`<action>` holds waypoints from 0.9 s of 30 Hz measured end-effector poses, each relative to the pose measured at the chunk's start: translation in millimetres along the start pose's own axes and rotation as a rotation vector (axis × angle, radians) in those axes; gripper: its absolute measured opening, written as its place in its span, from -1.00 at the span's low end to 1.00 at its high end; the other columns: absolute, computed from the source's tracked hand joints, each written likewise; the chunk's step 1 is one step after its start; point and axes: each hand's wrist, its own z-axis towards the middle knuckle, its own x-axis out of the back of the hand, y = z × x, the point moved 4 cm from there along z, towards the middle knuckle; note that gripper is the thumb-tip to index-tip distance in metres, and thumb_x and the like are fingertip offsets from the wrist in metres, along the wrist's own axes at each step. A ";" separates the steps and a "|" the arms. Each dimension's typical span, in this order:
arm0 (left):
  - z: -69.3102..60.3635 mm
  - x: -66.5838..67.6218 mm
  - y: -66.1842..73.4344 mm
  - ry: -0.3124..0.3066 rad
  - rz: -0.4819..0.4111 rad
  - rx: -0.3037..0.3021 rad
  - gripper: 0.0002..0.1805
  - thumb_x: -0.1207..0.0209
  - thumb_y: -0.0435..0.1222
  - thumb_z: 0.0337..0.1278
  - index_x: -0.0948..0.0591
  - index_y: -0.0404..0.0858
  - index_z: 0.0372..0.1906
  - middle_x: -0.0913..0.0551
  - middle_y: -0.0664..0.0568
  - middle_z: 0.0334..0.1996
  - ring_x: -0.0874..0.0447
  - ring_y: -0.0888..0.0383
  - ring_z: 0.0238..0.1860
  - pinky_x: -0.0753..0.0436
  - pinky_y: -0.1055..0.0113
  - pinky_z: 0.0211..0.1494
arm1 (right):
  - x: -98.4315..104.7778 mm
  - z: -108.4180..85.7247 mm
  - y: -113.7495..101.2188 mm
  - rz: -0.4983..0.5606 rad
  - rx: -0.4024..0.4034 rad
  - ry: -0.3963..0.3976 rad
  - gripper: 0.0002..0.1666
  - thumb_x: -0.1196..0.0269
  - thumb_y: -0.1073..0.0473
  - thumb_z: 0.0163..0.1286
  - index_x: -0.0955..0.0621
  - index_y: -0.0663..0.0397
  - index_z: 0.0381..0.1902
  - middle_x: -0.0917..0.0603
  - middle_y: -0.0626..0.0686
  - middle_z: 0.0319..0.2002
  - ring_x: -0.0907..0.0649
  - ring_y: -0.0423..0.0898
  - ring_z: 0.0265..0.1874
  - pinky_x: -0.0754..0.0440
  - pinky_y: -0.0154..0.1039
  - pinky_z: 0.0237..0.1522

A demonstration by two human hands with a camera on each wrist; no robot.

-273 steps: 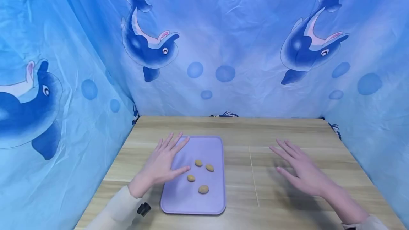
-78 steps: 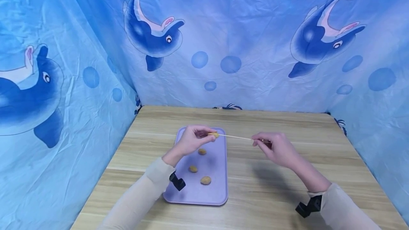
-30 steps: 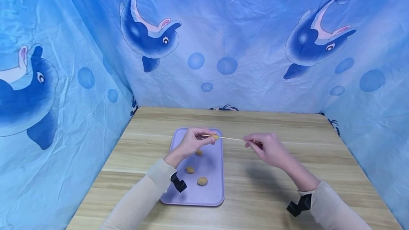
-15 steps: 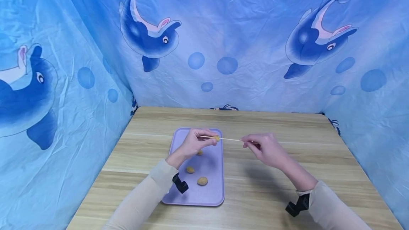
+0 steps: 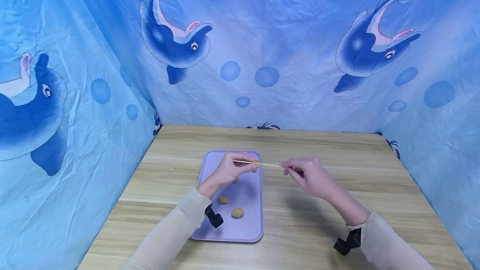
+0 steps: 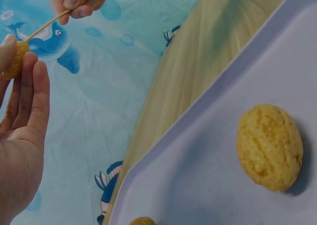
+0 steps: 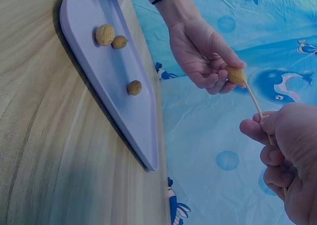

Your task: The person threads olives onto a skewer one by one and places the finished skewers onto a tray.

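My left hand (image 5: 227,169) is over the far part of a lilac tray (image 5: 252,230), pinching a golden-brown, potato-like ball (image 7: 235,76) between thumb and fingertips. A thin wooden skewer (image 5: 271,165) runs through that ball, its free end sticking out leftward between my left thumb and fingers in the head view. To the right, my right hand (image 5: 308,175) grips the skewer's other end with curled fingers, a short way from the ball. Three more such balls lie on the tray: a larger one (image 5: 237,213), a smaller one (image 5: 223,200), and one (image 5: 235,180) partly hidden under my left hand.
The tray stands on a wood-grain table (image 5: 330,147), left of its middle. Blue dolphin-print sheeting (image 5: 247,53) hangs along the table's back and both sides. Each wrist wears a black camera mount.
Since a second ago the ball has slid along the skewer toward my right hand, and more skewer shows past it. Earlier the skewer lay on the table and all the balls on the tray.
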 end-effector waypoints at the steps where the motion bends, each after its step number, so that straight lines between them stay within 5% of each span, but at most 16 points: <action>1: 0.6 -0.7 -0.3 0.000 0.001 -0.002 -0.55 -0.46 -0.43 0.23 -0.63 -0.69 0.08 -0.84 0.24 -0.19 -0.86 0.28 -0.20 -0.86 0.33 0.06 | -0.2 -0.3 0.1 0.002 0.001 0.002 -0.71 -0.33 0.53 0.38 -0.82 0.10 -0.13 -0.83 -0.07 -0.39 -0.37 -0.51 -0.64 -0.37 -0.59 -0.68; 14: 4.6 -8.3 -2.9 -0.032 -0.087 -0.055 -0.55 -0.44 -0.47 0.23 -0.60 -0.77 0.05 -0.84 0.22 -0.18 -0.84 0.30 -0.19 -0.85 0.38 0.04 | -2.4 1.0 1.9 -0.004 0.011 0.018 -0.72 -0.36 0.52 0.36 -0.83 0.11 -0.12 -0.83 -0.08 -0.40 -0.38 -0.50 -0.63 -0.36 -0.60 -0.68; 18: 5.2 -8.3 -5.2 -0.024 -0.119 -0.068 -0.79 -0.40 -0.53 0.24 -0.84 -0.34 -0.05 -0.85 0.18 -0.16 -0.84 0.28 -0.21 -0.85 0.39 0.03 | -3.7 3.2 0.6 0.002 -0.016 -0.006 -0.74 -0.35 0.48 0.40 -0.83 0.09 -0.10 -0.83 -0.08 -0.38 -0.39 -0.49 -0.63 -0.40 -0.55 -0.67; 21: 5.4 -9.0 -5.5 -0.026 -0.127 -0.073 -0.65 -0.40 -0.53 0.24 -0.87 0.04 -0.16 -0.85 0.18 -0.15 -0.84 0.28 -0.21 -0.85 0.39 0.03 | -4.0 4.8 -0.6 0.008 -0.037 -0.028 -0.75 -0.33 0.46 0.44 -0.82 0.07 -0.09 -0.84 -0.08 -0.37 -0.38 -0.49 -0.64 -0.41 -0.51 -0.67; 27: 5.9 -11.1 -4.4 -0.036 -0.141 -0.077 -0.68 -0.46 -0.46 0.21 -0.87 0.07 -0.14 -0.84 0.17 -0.14 -0.84 0.28 -0.18 -0.85 0.38 0.05 | -5.0 7.3 -1.4 0.005 -0.050 -0.045 -0.76 -0.33 0.43 0.46 -0.82 0.05 -0.09 -0.83 -0.10 -0.37 -0.39 -0.48 -0.64 -0.44 -0.50 -0.67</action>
